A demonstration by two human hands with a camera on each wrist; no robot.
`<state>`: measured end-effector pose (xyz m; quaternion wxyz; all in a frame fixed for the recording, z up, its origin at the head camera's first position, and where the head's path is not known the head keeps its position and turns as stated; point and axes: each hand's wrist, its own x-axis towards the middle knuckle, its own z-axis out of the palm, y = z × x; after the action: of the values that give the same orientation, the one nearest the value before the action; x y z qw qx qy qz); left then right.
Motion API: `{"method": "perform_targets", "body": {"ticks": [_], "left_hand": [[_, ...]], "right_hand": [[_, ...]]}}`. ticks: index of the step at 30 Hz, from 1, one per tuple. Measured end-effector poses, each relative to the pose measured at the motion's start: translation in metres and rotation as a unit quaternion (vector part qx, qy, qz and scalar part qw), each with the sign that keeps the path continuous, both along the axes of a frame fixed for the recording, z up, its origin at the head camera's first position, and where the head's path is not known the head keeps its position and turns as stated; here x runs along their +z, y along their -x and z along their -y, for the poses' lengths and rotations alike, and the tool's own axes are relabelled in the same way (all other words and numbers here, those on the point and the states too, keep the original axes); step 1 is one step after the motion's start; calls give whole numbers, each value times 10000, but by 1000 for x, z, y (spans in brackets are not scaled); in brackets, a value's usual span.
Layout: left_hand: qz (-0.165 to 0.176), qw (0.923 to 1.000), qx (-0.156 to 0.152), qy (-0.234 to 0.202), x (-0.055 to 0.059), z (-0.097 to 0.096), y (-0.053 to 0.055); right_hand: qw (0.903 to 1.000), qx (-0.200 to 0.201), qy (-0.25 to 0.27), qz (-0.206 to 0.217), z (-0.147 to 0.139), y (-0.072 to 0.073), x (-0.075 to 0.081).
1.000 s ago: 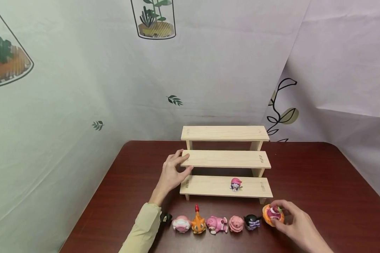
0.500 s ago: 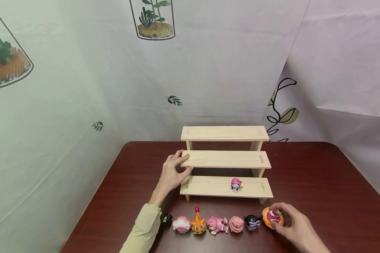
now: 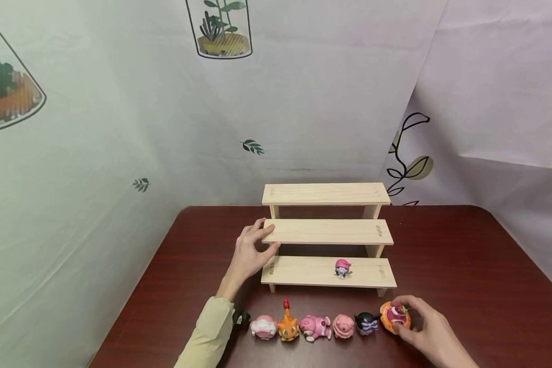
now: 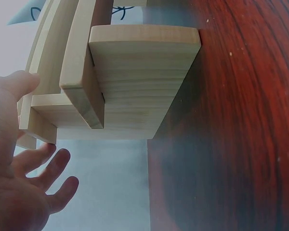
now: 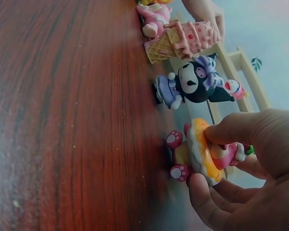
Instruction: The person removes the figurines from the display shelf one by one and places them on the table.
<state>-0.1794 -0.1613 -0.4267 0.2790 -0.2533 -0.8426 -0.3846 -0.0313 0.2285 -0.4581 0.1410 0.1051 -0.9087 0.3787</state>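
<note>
My left hand [image 3: 250, 251] pinches the left end of the middle board of a three-tier wooden shelf [image 3: 324, 231], thumb and fingers on either side. In the left wrist view, the shelf's side panel [image 4: 135, 86] fills the middle. My right hand [image 3: 430, 327] holds a pink figurine with an orange doughnut ring [image 5: 202, 149] by that ring, at the right end of a row. Its pink feet are at the tabletop; whether they touch it I cannot tell. Beside it stands a black figurine with a purple bow [image 5: 197, 79].
Leftward along the row are a pink ice-cream-cone figurine [image 5: 183, 42], a pink bear lying down [image 3: 315, 327], an orange figurine [image 3: 288, 327], a pink-and-white one [image 3: 264, 326] and a black one [image 3: 241, 318] partly behind the left sleeve. A pink-capped figurine [image 3: 342, 268] stands on the lowest board.
My right hand and the doughnut figurine have shifted very slightly left, with the fingers still around the ring. My left hand keeps its place on the shelf.
</note>
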Motion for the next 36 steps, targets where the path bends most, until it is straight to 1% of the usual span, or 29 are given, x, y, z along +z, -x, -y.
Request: {"method": "perform_targets", "body": {"ticks": [5, 11, 16, 20, 24, 26, 29, 32, 36], "left_hand": [[-2, 10000, -1, -8, -1, 0, 0], [54, 10000, 13, -11, -1, 1, -2], [82, 10000, 26, -14, -1, 1, -2], [34, 10000, 12, -23, -2, 1, -1], [-38, 10000, 2, -26, -2, 0, 0], [-63, 10000, -7, -25, -2, 0, 0], [-95, 9999, -25, -23, -1, 0, 0], [-101, 9999, -29, -14, -1, 0, 0], [-95, 10000, -18, -4, -1, 0, 0]], "right_hand": [[9990, -10, -31, 451, -1, 1, 2], [9986, 73, -72, 514, -2, 1, 3], [9973, 194, -73, 710, -4, 2, 5], [9953, 291, -117, 919, -5, 4, 7], [9939, 348, -144, 1037, -7, 4, 9], [9946, 331, -157, 969, -6, 4, 9], [9941, 295, -178, 1033, -6, 3, 10], [9923, 188, -223, 1207, -6, 4, 12], [9893, 187, -277, 1421, -7, 4, 14]]}}
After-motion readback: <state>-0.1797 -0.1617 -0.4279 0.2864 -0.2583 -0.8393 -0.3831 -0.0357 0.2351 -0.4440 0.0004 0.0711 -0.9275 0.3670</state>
